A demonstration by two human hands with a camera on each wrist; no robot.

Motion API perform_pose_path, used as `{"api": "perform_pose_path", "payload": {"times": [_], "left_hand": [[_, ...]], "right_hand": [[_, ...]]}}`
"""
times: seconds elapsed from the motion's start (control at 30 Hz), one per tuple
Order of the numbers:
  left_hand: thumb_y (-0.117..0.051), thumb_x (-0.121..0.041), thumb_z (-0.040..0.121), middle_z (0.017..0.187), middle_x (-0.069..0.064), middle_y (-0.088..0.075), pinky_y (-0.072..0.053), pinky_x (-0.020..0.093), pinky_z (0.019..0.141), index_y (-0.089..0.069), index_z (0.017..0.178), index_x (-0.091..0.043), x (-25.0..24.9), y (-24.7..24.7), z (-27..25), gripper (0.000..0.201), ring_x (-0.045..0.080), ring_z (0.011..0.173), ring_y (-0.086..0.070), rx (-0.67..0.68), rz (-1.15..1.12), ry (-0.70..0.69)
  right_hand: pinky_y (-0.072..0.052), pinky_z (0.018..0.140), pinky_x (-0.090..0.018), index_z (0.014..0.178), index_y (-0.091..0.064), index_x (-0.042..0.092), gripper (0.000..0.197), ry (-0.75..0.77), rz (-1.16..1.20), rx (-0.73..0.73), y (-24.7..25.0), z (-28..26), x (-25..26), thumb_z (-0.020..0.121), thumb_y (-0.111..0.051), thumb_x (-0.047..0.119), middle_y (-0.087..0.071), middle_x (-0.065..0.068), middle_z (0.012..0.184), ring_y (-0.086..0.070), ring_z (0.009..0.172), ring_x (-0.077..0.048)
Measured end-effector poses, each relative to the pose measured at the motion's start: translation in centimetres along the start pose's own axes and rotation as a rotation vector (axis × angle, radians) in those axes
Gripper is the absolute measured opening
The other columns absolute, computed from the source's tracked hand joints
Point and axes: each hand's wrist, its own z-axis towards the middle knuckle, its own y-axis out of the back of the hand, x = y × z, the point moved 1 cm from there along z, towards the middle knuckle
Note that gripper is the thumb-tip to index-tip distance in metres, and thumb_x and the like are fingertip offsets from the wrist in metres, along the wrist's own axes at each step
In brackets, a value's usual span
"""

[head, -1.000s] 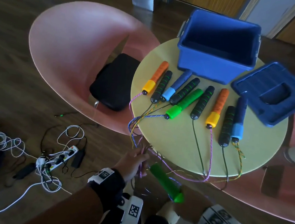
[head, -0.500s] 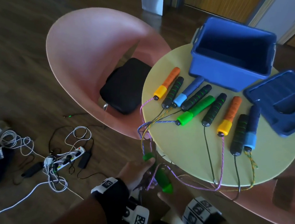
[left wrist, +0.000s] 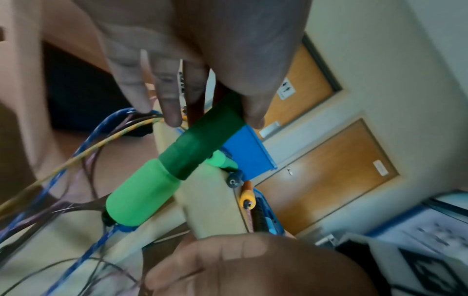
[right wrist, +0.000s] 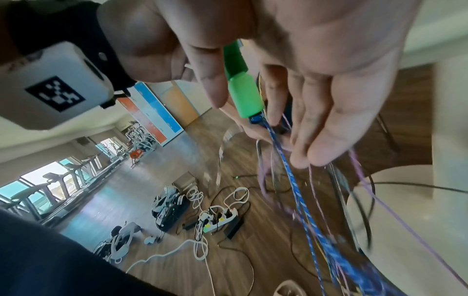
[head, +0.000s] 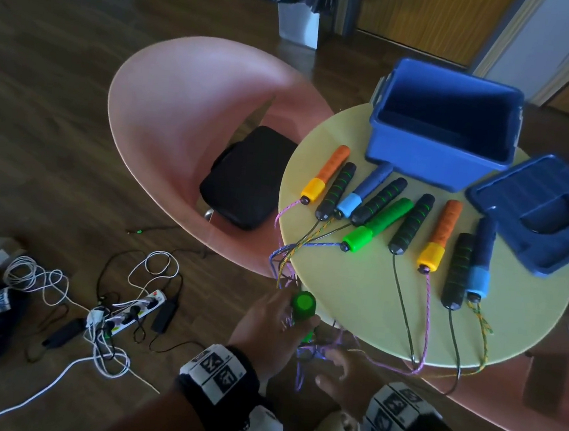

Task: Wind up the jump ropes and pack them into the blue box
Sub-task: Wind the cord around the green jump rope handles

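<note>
Holding one green handle [head: 302, 305] below the near edge of the round yellow table [head: 371, 312], with nine more handles lying in a row on top.

Counted on the table: two orange, four black with green stripes, two blue, one green [head: 375, 225]; one blue box [head: 445, 126], open, stands at the far side, and its one lid [head: 534, 209] lies beside it to the right. The left hand [head: 266, 330] grips the held handle between thumb and fingers, its pale-green collar end pointing down with a blue braided rope [right wrist: 286, 164] leaving it. The right hand [head: 344, 375] is spread, fingers nearly straight, touching the hanging ropes. Purple, yellow and black cords trail off the table edge in a loose tangle.
</note>
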Motion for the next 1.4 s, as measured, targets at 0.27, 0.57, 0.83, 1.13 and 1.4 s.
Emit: {"api": "perform_pose_path", "payload": {"times": [0.27,0.57,0.83,1.13,1.4], "left_hand": [[-0.067,-0.054,0.079,0.090,-0.015,-0.064,-0.047,0.028,0.077,-0.064,0.101,-0.029,-5.6,1.4,-1.4,0.033,0.005,0.087,-0.058,-0.082,-0.082,-0.378],[-0.070,-0.060,0.070,0.108,0.004,-0.068,-0.049,0.038,0.085,-0.063,0.117,-0.021,-4.2,-0.3,-0.9,0.062,0.017,0.094,-0.063,0.231,-0.486,-0.085],[-0.043,-0.038,0.095,0.082,0.003,-0.070,-0.050,0.024,0.072,-0.061,0.090,-0.021,5.1,-1.0,-1.3,0.025,0.021,0.082,-0.070,0.276,0.244,0.122],[-0.052,-0.026,0.100,0.052,-0.004,-0.051,-0.038,0.031,0.057,-0.056,0.064,-0.037,-7.7,6.2,-2.3,0.038,0.012,0.051,-0.045,-0.121,-0.082,-0.068],[-0.050,-0.046,0.089,0.067,0.000,-0.056,-0.042,0.035,0.062,-0.060,0.079,-0.025,-17.5,10.5,-5.2,0.025,0.009,0.065,-0.048,-0.123,-0.165,-0.448]], "right_hand": [[-0.042,0.078,-0.005,0.106,-0.062,0.031,0.047,0.333,0.273,-0.331,5.5,-2.9,5.2,0.080,-0.049,0.067,-0.064,0.022,0.094,-0.056,0.094,0.011],[-0.052,0.077,-0.030,0.086,-0.067,0.018,0.035,0.526,0.856,-0.302,13.8,-9.1,9.4,0.075,-0.069,0.051,-0.075,-0.003,0.090,-0.071,0.086,-0.015],[-0.053,0.063,-0.040,0.083,-0.058,0.017,0.045,0.807,1.381,-0.278,22.1,-15.4,9.5,0.064,-0.084,0.049,-0.058,-0.005,0.070,-0.060,0.066,-0.025],[-0.050,0.051,-0.028,0.097,-0.065,0.017,0.027,0.407,0.698,-0.251,18.1,-16.2,7.4,0.076,-0.081,0.016,-0.066,-0.015,0.083,-0.059,0.049,-0.022],[-0.051,0.057,-0.026,0.119,-0.060,0.023,0.049,0.581,0.746,0.239,16.8,-16.7,11.3,0.073,-0.073,0.014,-0.067,-0.026,0.099,-0.066,0.071,-0.020]]}}
